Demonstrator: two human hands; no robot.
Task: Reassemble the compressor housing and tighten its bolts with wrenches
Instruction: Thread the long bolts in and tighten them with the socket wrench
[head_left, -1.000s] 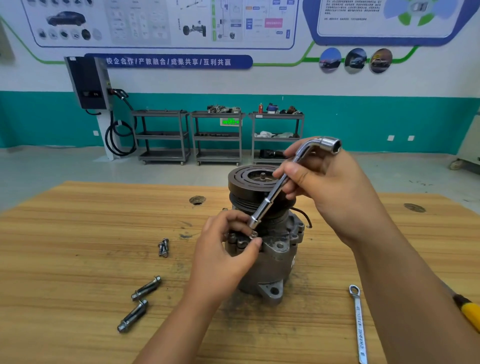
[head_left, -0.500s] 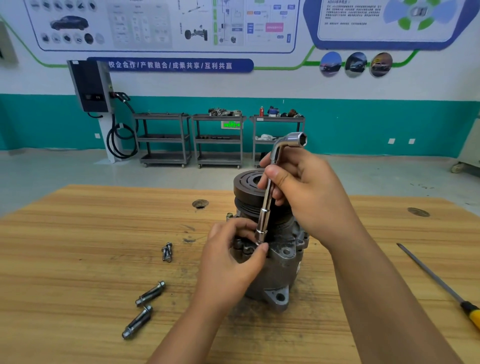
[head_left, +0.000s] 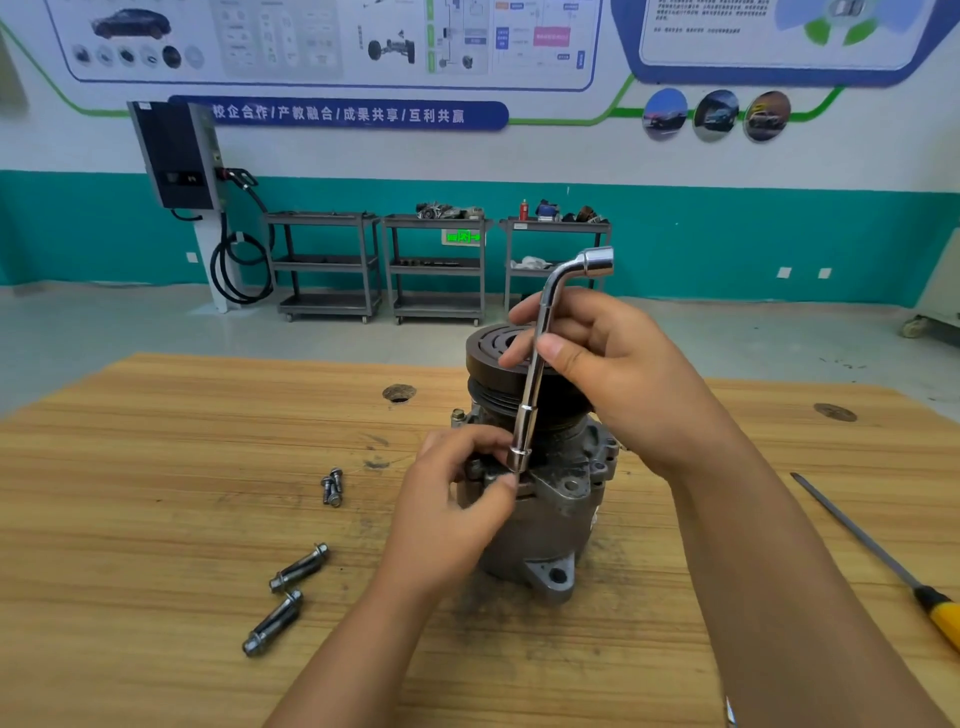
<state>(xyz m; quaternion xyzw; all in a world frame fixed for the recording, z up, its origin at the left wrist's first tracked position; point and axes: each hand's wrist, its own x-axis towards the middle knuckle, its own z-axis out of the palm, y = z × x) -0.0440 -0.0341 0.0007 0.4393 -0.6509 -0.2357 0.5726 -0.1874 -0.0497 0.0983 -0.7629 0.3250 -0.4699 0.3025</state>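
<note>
A chrome wrench (head_left: 535, 374) over a grey compressor (head_left: 550, 525) with black grooved pulley (head_left: 488, 364); striped tan wood table (head_left: 156, 519); yellow-handled screwdriver (head_left: 940, 618).

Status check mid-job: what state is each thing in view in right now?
Compressor: upright on table, pulley up.
Wrench: near upright, lower socket on the housing flange.
Right hand: grips wrench shaft.
Left hand: pinches wrench's lower end.
Long bolts: two, loose on table.
Short bolts: loose, clustered.
Screwdriver: lying untouched, right side.
</note>
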